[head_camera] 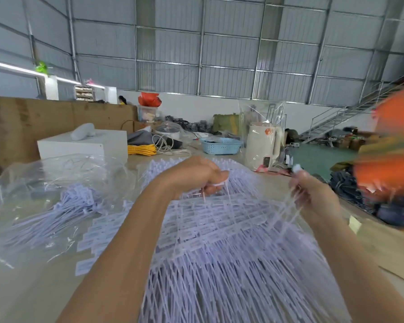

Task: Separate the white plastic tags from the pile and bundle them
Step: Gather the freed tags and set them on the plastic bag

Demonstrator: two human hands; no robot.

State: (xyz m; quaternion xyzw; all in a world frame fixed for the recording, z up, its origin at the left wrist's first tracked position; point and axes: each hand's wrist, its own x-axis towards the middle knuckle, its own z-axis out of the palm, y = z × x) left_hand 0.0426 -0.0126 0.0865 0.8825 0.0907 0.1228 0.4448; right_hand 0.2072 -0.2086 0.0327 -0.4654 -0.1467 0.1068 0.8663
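A big pile of white plastic tags (224, 241) with long thin tails covers the table in front of me. My left hand (196, 177) hovers over the pile's far part and pinches the white head of a tag between thumb and fingers. My right hand (313, 194), raised at the right, grips a few tags (287, 210) by their tails, their strands hanging down to the pile. More tags lie in a clear plastic bag (56, 199) to the left. The picture is blurred by motion.
A white box (84, 145), yellow cable coil (141, 150), blue basket (221, 145) and white kettle (262, 145) stand at the table's far side. A blurred person in orange (390, 159) is at the right. The table's right edge (383, 248) drops to the floor.
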